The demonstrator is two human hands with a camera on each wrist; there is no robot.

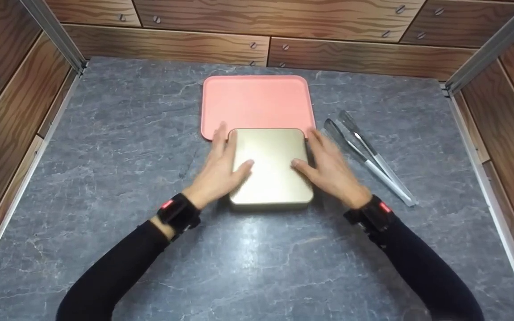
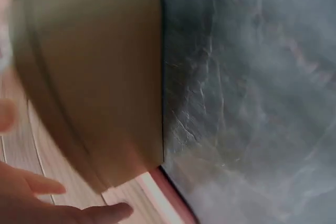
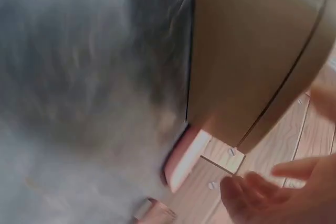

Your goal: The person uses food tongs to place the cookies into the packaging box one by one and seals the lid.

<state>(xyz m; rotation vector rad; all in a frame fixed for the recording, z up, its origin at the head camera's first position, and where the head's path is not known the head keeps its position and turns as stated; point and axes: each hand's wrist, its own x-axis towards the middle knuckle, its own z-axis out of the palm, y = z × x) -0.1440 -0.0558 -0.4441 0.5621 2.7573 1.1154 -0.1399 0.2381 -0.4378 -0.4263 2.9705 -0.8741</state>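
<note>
A pale gold, lidded metal tin (image 1: 271, 169) with rounded corners sits in the middle, its far edge overlapping the near rim of a pink tray (image 1: 257, 102). My left hand (image 1: 219, 171) is at the tin's left side, fingers fairly straight and pointing away, thumb over the lid's edge. On the opposite side, my right hand (image 1: 330, 167) mirrors it with its thumb above the lid. Both hands are blurred. In the left wrist view, fingers (image 2: 105, 212) appear beside the tin's wall (image 2: 105, 87); right fingers (image 3: 294, 198) likewise show apart from the wall (image 3: 252, 51).
Metal tongs (image 1: 383, 177) with spread arms lie right of the tin, close to my right hand. Wood-patterned panels (image 1: 203, 44) border the grey marbled tabletop (image 1: 118, 133) at the back and sides, with metal posts (image 1: 56, 33) at the far corners.
</note>
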